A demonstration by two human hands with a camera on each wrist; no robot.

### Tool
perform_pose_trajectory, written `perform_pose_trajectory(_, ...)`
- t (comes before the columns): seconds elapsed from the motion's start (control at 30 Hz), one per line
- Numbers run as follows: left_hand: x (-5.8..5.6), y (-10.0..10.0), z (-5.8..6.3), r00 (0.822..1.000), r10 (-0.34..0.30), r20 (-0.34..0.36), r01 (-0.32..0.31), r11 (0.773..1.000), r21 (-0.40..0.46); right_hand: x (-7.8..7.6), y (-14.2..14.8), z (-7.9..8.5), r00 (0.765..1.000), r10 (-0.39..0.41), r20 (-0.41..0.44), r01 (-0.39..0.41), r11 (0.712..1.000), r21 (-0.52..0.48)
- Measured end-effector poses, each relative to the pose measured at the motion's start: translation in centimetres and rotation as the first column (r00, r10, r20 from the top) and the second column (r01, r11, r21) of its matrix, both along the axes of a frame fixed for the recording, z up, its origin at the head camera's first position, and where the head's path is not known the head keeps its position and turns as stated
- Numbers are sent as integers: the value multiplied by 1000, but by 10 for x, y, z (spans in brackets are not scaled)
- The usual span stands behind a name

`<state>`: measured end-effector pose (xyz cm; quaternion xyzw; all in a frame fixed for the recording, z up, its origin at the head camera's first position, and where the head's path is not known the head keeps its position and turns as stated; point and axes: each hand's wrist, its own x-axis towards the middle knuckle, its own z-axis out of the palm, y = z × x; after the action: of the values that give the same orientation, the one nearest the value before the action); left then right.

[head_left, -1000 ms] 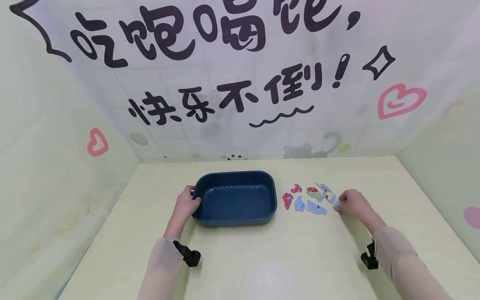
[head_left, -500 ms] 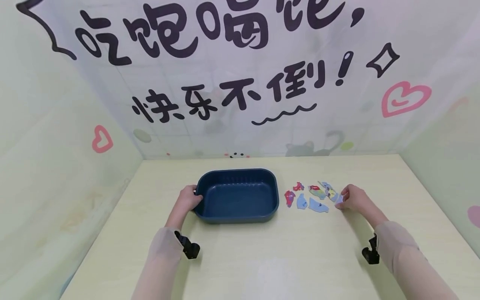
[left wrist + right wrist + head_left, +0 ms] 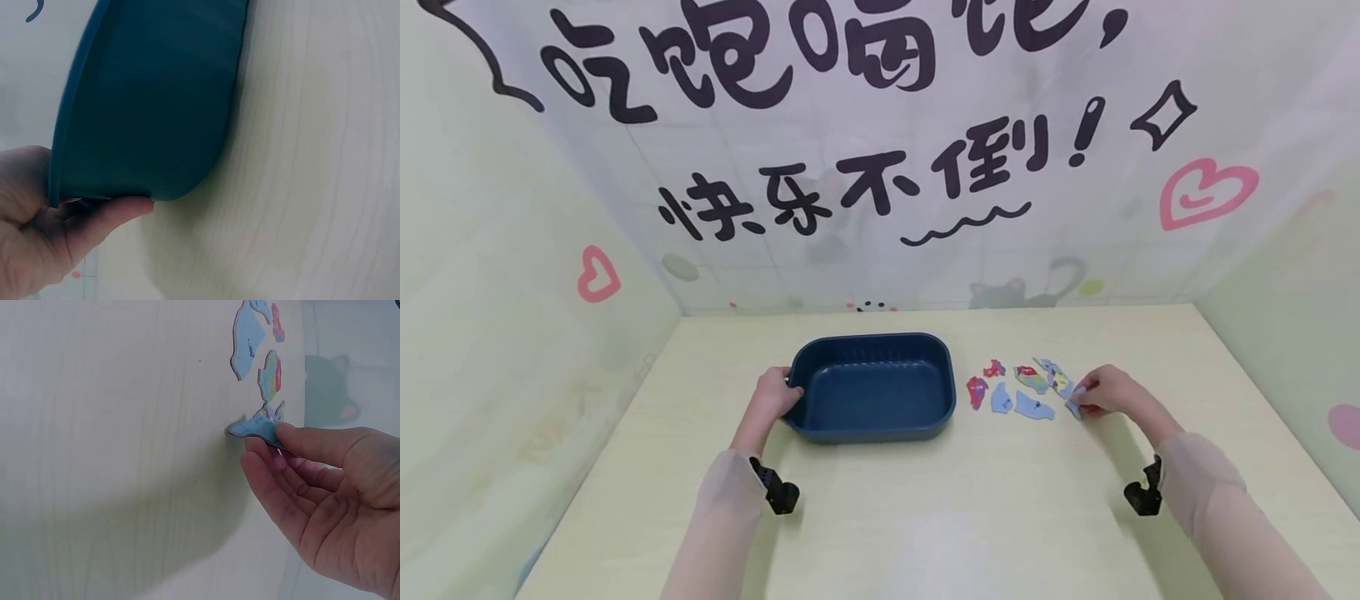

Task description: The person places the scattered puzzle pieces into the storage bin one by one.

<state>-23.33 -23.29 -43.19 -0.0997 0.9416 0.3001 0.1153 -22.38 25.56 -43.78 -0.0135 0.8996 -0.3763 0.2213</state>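
Observation:
A dark blue plastic basin (image 3: 871, 436) stands on the table. My left hand (image 3: 777, 395) grips its left end, with the thumb over the rim in the head view; the left wrist view shows fingers against the basin's outer wall (image 3: 150, 112). Over on the right, my right hand (image 3: 1108, 390) pinches a light blue puzzle piece (image 3: 255, 429) between thumb and fingers, low over the table. That piece lies right beside a blue and yellow piece (image 3: 1060, 380). Part of the pinched piece is hidden by the thumb.
Between the basin and my right hand lie several flat puzzle pieces: a red and purple one (image 3: 977, 392), a small red one (image 3: 994, 368), a red and green one (image 3: 1032, 379), and light blue ones (image 3: 1034, 406). Lettered fabric (image 3: 865, 250) walls the table's back.
The pinched light blue piece has turned a little in my right hand, whose fingers have shifted slightly. My left hand keeps its grip on the basin. The head view has shifted slightly.

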Motion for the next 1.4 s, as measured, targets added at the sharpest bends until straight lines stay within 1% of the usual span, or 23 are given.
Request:
perform_pose_trajectory(0.27, -1, 2, 0, 1000, 10, -19, -10, 1000, -7, -3, -5, 7, 999, 15, 46, -14, 1000, -22)
perform_pose_trajectory(0.4, -1, 1, -1, 1000, 6, -24, -6, 1000, -14, -6, -12, 12, 998, 16, 68, -14, 999, -32)
perform_pose_trajectory(0.63, 0, -1, -1, 1000, 6, -25, -6, 1000, -8, -17, -30, 24, 998, 47, 50, -43, 996, -80)
perform_pose_trajectory(0.8, 1, 2, 2, 1000, 14, -24, -13, 1000, 8, -22, -48, 36, 998, 53, 24, -51, 994, -100)
perform_pose_trajectory(1.03, 3, 5, 4, 999, 44, -2, -44, 998, 33, -27, -81, 46, 999, 47, 15, -44, 987, -155)
perform_pose_trajectory(1.27, 3, 3, 5, 999, 54, 5, -54, 997, 45, -35, -108, 53, 999, 51, 17, -49, 989, -138)
perform_pose_trajectory(1.4, 2, 2, 3, 998, 56, 2, -56, 997, 45, -37, -121, 57, 999, 54, -2, -54, 991, -122)
